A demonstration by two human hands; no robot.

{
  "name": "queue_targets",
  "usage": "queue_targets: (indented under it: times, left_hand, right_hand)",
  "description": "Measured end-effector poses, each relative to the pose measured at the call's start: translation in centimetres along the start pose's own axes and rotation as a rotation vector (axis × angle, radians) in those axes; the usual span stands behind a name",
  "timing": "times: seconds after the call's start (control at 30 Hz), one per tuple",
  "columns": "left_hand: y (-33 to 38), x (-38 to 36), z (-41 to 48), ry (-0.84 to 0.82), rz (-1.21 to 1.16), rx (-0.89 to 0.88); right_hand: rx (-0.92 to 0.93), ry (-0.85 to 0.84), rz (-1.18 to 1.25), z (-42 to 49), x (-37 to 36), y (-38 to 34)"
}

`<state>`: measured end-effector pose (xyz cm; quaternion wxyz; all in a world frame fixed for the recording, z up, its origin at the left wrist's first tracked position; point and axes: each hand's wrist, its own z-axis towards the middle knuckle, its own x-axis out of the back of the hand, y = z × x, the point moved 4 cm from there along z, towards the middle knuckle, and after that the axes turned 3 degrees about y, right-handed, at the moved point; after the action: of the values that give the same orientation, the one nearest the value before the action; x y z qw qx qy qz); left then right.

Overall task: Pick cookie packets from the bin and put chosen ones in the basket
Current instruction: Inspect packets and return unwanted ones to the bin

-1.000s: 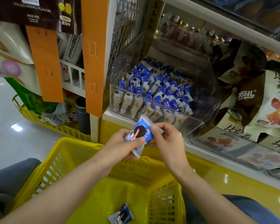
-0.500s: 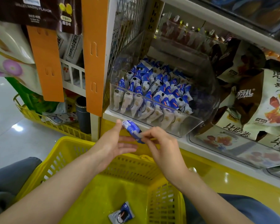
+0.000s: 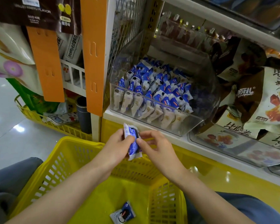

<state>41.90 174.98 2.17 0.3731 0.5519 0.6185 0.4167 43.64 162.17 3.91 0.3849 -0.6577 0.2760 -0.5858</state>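
Above the basket [image 3: 81, 152], left hand [image 3: 118, 147] and right hand [image 3: 155, 147] pinch an upright packet [image 3: 133, 145].

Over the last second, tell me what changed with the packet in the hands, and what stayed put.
The held packet was turned from facing the camera to standing on end. The left hand briefly opened off it, then gripped it again; the right hand kept pinching it throughout. Unmoved: the basket, the loose packet on its floor, and the bin.
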Motion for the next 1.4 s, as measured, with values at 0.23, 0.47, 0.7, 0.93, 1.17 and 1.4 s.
queue_targets:
  times: [0.23,0.47,0.7,0.93,1.17,1.4]
  left_hand:
    - [0.5,-0.4,-0.4,-0.024,0.057,-0.103]
    - [0.4,-0.8,-0.4,-0.012,0.076,-0.175]
    - [-0.2,-1.0,-0.4,0.068,0.14,-0.191]
    - [-0.2,-0.3,0.2,0.134,-0.022,-0.14]
    - [-0.3,0.3,0.4,0.055,-0.435,0.103]
    - [-0.2,0.0,0.3,0.056,-0.186,0.11]
  right_hand:
    - [-0.019,0.053,0.042,0.1,0.2,0.3]
    - [0.12,0.061,-0.216,-0.7,0.0,-0.5]
    - [0.218,0.046,-0.44,-0.6,-0.3,-0.8]
    - [0.188,0.031,-0.252,-0.3,-0.3,-0.9]
    - [0.28,-0.16,-0.185,-1.1,-1.4,-1.2]
    - [0.219,0.046,-0.11,-0.3,0.6,-1.1]
